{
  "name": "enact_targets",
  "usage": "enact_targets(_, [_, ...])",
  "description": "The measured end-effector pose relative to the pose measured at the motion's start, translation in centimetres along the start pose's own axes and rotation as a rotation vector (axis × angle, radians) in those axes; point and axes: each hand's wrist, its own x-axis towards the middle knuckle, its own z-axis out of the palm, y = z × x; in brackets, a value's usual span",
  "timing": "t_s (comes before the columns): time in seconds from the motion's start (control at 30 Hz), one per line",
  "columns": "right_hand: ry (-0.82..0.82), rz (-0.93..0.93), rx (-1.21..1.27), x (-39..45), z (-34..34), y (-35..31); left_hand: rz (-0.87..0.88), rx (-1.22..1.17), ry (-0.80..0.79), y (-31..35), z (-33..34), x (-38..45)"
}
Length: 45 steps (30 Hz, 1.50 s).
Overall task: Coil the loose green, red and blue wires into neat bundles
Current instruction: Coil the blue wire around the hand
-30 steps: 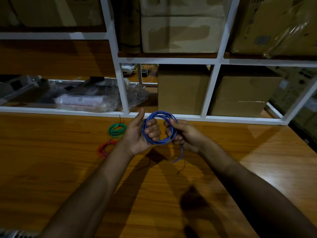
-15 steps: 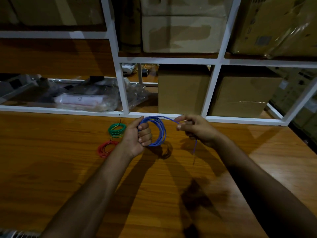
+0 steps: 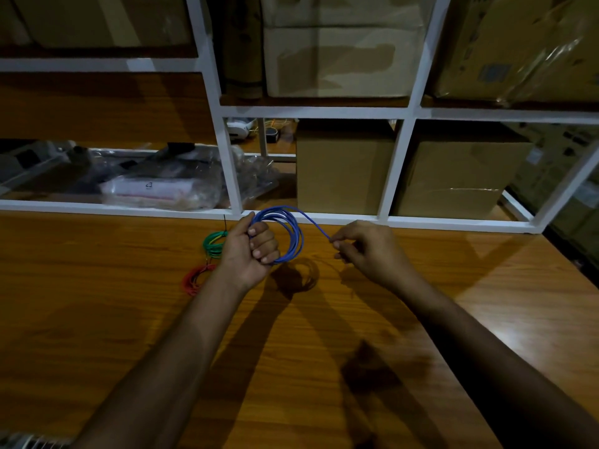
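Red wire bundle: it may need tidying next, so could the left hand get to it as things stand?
Probably not yet: the red wire bundle lies unobstructed beside the left hand, but that hand grips the blue coil.

dim | hard shadows on table [image 3: 97, 319] | edges bowed | sharp

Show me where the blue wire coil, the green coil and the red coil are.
blue wire coil [image 3: 296, 234], head view, right side of loops.
green coil [image 3: 212, 243], head view, left arc.
red coil [image 3: 193, 280], head view, left arc.
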Motion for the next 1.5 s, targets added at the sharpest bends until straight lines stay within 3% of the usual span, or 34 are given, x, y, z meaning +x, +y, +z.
enact_targets(0.1, [-0.098, -0.195, -0.124, 0.2, -0.2, -0.1, 0.003, -0.014, -0.010, 0.0, 0.0, -0.1])
enact_targets(0.33, [-0.250, -0.365, -0.193, -0.6, 0.2, -0.8, 0.009, -0.032, 0.001, 0.1, 0.5, -0.4])
enact_targets(0.43, [-0.220, -0.440, -0.238, -1.0, 0.6, -1.2, 0.016, -0.037, 0.004, -0.1, 0.8, -0.4])
enact_targets(0.6, [-0.082, -0.580, -0.515, -1.1, 0.8, -2.4, 0.009, -0.037, -0.009, -0.9, 1.4, -0.2])
enact_targets(0.7, [-0.078, -0.650, -0.476, -0.7, 1.4, -3.3, 0.003, -0.046, 0.010, -1.9, 1.9, 0.0])
enact_targets(0.83, [-0.041, -0.464, -0.304, -0.7, 2.4, -3.9, 0.026, -0.066, 0.054, -3.3, 2.7, 0.1])
enact_targets(1.03, [0.046, -0.493, -0.288, -1.2, 3.0, -4.5, 0.096, -0.087, 0.108, -4.1, 3.4, 0.1])
enact_targets(1.13, [0.138, -0.448, -0.255, -1.3, 3.3, -4.2, 0.103, -0.115, 0.112, -4.8, 3.8, 0.1])
enact_targets(1.23, [0.117, -0.367, -0.213, -1.4, 3.2, -3.9, 0.133, -0.123, 0.144, -5.4, 4.3, 0.2])
enact_targets(1.33, [0.170, -0.246, -0.088, -1.8, 3.3, -3.5, 0.159, -0.107, 0.147, -6.2, 5.0, 0.2])
enact_targets(1.5, [0.259, 0.140, 0.232, -2.1, 3.6, -2.7, 0.162, -0.139, 0.124, -7.2, 5.8, 0.3])
